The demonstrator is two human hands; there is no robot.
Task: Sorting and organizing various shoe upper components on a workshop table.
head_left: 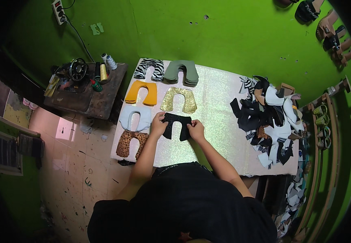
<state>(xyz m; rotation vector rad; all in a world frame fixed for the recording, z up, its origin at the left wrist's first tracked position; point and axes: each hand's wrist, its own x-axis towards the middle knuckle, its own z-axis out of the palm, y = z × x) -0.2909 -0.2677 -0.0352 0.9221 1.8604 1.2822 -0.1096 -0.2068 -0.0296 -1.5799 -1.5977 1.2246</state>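
A black arch-shaped piece of material, its ends toward me, is at the near middle of the covered table. My left hand pinches its left edge, while my right hand is closed on the right edge. Whether it is one layer or a stack, I cannot tell. Just beyond it lie gold glittery arches and a stack of grey-green arches. Down the left side are zebra-patterned arches, yellow-orange arches, white arches and leopard-patterned arches.
Loose offcuts pile up on the table's right end, with more scraps below. To the left stands a sewing machine with thread cones on a dark wooden table. Sandals hang on the green wall; a wooden rack stands right.
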